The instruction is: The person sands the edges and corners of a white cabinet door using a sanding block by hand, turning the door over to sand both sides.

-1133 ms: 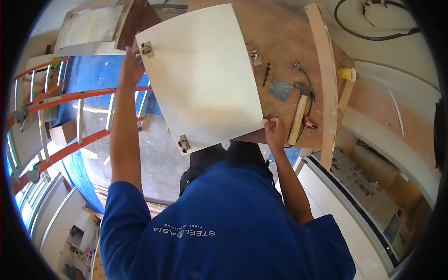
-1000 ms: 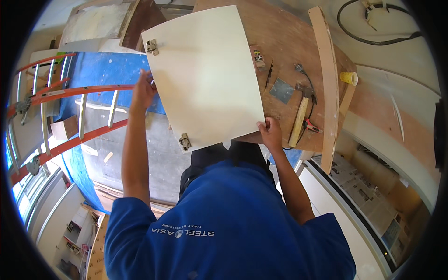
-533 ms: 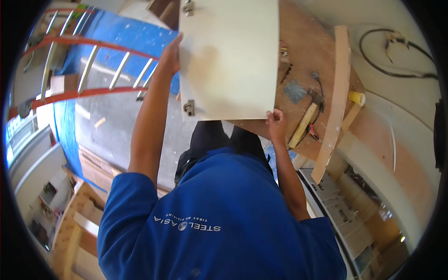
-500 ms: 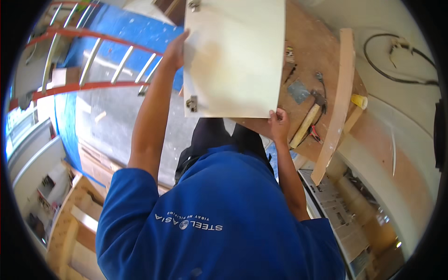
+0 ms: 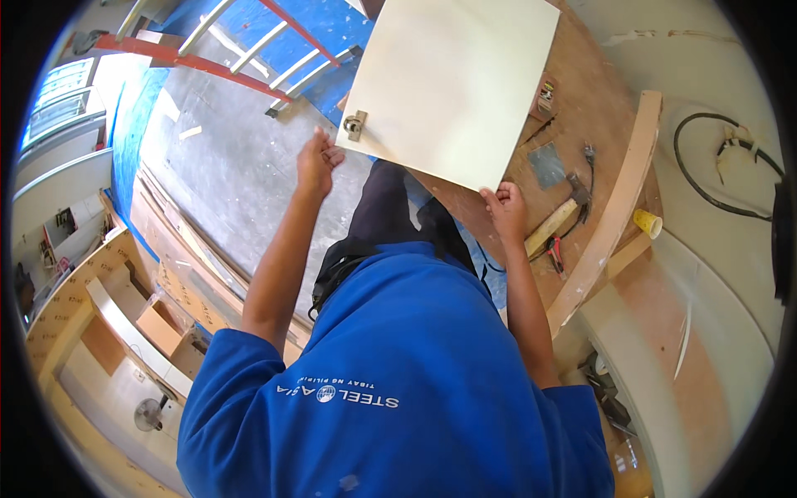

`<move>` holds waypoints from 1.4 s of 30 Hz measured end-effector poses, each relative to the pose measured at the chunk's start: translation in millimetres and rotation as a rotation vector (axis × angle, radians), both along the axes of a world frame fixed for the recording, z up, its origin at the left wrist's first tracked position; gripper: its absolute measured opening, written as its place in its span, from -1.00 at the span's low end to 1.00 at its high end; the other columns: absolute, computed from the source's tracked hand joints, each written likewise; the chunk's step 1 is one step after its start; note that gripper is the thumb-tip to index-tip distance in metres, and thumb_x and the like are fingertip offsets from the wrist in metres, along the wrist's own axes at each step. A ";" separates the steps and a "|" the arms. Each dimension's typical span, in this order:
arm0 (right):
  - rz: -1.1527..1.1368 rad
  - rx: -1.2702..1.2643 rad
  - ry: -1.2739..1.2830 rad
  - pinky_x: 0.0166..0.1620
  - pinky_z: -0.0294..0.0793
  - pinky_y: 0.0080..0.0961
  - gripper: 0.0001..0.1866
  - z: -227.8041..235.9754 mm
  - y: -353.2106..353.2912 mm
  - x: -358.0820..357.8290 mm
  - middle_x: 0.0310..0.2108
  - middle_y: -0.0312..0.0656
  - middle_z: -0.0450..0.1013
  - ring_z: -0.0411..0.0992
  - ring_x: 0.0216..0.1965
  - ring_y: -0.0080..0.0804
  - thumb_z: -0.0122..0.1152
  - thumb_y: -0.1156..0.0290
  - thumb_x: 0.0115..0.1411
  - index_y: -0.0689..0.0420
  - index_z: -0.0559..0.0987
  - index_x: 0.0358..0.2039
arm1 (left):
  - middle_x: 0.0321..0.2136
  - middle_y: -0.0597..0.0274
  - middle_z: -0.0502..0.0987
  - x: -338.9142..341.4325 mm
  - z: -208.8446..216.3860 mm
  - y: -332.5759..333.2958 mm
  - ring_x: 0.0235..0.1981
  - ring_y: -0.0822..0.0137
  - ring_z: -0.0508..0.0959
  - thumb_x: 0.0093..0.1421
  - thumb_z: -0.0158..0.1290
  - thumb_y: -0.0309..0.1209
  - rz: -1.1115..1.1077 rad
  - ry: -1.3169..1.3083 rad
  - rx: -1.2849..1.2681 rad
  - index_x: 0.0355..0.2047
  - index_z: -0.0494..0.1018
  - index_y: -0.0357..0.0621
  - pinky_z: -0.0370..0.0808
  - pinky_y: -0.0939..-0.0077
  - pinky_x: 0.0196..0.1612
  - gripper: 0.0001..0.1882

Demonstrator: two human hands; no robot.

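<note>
A white cabinet door [image 5: 452,91] lies tilted in front of me, its far part over a brown wooden work table [image 5: 602,108]. One metal hinge [image 5: 355,125] is fixed near its left edge. My right hand [image 5: 506,212] pinches the door's near right corner, thumb on top. Just off the near left corner is my left hand [image 5: 315,168], its fingers loosely bent and apart, with nothing visible in them. To the right of the door lie a hammer [image 5: 554,222] with a wooden handle, a grey square plate [image 5: 546,165] and a red-handled tool [image 5: 555,256].
A long wooden strip [image 5: 610,207] lies along the table's right side, beside a yellow cup-like piece [image 5: 647,222]. An orange ladder [image 5: 195,63] lies at far left over blue sheeting. A black cable [image 5: 679,149] hangs by the right wall. A wooden frame [image 5: 70,336] stands at lower left.
The door has turned clockwise, its near end swinging left. My left hand has come off its left edge and moved nearer. My right hand still grips the near right corner.
</note>
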State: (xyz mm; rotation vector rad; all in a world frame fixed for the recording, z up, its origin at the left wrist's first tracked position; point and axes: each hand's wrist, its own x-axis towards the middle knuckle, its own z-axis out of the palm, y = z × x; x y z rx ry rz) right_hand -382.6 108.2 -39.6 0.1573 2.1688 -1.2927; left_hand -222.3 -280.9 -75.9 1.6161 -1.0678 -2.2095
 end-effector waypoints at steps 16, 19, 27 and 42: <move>0.277 -0.064 0.285 -0.25 0.52 -0.16 -0.65 -21.1 -22.7 13.2 -0.43 -0.04 0.57 0.56 -0.37 -0.08 0.47 0.17 0.12 0.16 0.55 -0.32 | -0.35 0.23 0.63 -48.5 -3.8 40.6 -0.50 0.35 0.58 0.30 0.26 -0.26 0.015 -0.004 -0.272 -0.06 0.47 -0.08 0.50 0.47 -0.48 -0.70; 0.419 0.103 0.201 -0.23 0.54 -0.09 -0.67 43.5 -44.5 8.2 -0.40 0.04 0.60 0.59 -0.32 0.02 0.43 0.17 0.16 0.17 0.56 -0.33 | -0.35 0.22 0.61 -56.8 5.5 20.5 -0.48 0.36 0.55 0.36 0.19 -0.26 -0.052 -0.126 -0.306 -0.10 0.48 -0.16 0.53 0.41 -0.37 -0.73; 0.512 0.170 0.218 -0.24 0.53 -0.08 -0.71 18.4 -80.4 20.6 -0.36 0.07 0.60 0.59 -0.28 0.07 0.29 0.15 0.24 0.13 0.59 -0.35 | -0.28 0.14 0.62 -43.8 -38.1 -34.9 -0.38 0.29 0.61 0.32 0.24 -0.32 -0.037 -0.032 -0.260 -0.08 0.47 -0.23 0.60 0.34 -0.30 -0.71; 0.444 -0.194 0.079 -0.32 0.53 -0.50 -0.76 38.5 -64.3 -72.5 -0.47 -0.16 0.60 0.54 -0.47 -0.56 0.30 0.26 0.31 0.21 0.62 -0.28 | -0.37 0.17 0.62 -61.2 -6.4 81.3 -0.48 0.37 0.60 0.29 0.22 -0.31 0.250 -0.011 -0.371 -0.04 0.54 -0.30 0.56 0.49 -0.46 -0.66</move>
